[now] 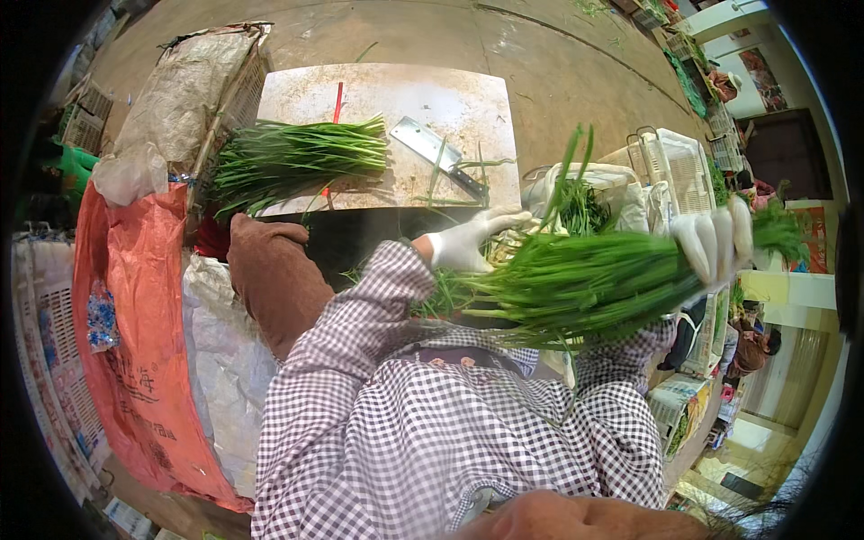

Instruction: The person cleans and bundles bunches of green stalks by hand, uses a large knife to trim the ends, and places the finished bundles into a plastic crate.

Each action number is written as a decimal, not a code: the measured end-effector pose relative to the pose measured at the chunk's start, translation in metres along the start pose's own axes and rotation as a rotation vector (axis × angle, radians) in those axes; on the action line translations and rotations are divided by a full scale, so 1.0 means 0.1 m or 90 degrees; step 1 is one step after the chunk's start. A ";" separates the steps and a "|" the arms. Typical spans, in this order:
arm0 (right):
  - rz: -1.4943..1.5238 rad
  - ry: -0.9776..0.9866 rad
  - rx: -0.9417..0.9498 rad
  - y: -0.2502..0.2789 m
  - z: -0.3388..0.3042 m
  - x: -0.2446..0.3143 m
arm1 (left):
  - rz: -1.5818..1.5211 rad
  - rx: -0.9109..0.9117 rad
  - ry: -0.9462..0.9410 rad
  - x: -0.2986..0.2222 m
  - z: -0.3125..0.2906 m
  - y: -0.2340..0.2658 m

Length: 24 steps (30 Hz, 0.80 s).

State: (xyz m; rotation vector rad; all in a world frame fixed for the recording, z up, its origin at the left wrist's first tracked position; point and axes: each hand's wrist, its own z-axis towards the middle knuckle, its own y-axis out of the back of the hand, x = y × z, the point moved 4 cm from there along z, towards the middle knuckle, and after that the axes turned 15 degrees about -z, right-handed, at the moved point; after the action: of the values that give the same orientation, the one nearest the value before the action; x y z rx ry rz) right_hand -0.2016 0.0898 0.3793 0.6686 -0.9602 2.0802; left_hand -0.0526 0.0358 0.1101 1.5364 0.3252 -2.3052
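A long bunch of greens is held up at three o'clock, in front of the person's body, its pale stem ends toward nine and its leafy tips toward three, a little blurred. The right hand, in a white glove, is clamped around the leafy part, fingers wrapped over the leaves. The left hand, also gloved in white, is apart from the right one, just off the middle toward one o'clock, beside the stem ends; whether it grips any of them I cannot tell. Between eleven and twelve o'clock stands a pale, stained table. A second bunch lies on it at about ten, stem ends toward three, leaves reaching past the table's edge toward nine, with a red strip running beneath it. At twelve o'clock a broad knife lies flat, blade toward ten, dark handle toward four, with loose green stems scattered about the handle. Near two o'clock is a pale plastic crate. At nine o'clock, below the second bunch, shows a brown trouser leg, and farther out, between eight and nine, hangs a big orange-red sack. The person wears a checked top, filling six o'clock.
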 end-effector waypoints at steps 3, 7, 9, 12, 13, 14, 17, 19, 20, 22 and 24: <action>0.118 -0.072 -0.186 0.35 0.23 -0.14 | -0.640 0.097 0.228 0.29 -0.06 -0.24; 0.178 -0.099 -0.347 1.28 0.03 0.06 | -0.687 -0.022 0.053 0.13 -0.31 -0.48; 0.161 -0.125 -0.399 1.76 -0.13 -0.06 | -0.963 -0.180 0.242 0.24 -0.44 -0.50; -0.049 -0.130 -0.513 2.31 -0.35 -0.05 | -0.983 -0.205 0.223 0.22 -0.48 -0.47; -0.026 -0.156 -0.496 2.45 -0.42 -0.02 | -0.991 -0.187 0.227 0.20 -0.51 -0.46; -0.008 -0.154 -0.504 2.42 -0.38 -0.06 | -0.997 -0.175 0.231 0.19 -0.53 -0.45; 0.035 -0.182 -0.489 2.30 -0.28 -0.25 | -0.975 -0.232 0.202 0.14 -0.53 -0.42; 0.038 -0.182 -0.491 2.30 -0.31 -0.24 | -0.918 -0.168 0.187 -0.21 -0.40 -0.35; 0.031 -0.178 -0.506 2.29 -0.28 -0.25 | -0.911 -0.107 0.160 -0.13 -0.45 -0.35; 0.029 -0.178 -0.552 2.62 -0.34 -0.03 | -0.816 -0.077 0.154 -0.02 -0.50 -0.35; 0.036 -0.172 -0.555 2.61 -0.27 -0.02 | -0.763 -0.139 0.171 0.04 -0.59 -0.29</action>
State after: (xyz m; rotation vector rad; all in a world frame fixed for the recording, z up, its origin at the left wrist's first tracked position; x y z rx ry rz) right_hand -0.4109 -0.0066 0.2539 0.4470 -1.8783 1.3991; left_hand -0.0161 0.0841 0.0836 1.7674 1.9298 -2.6088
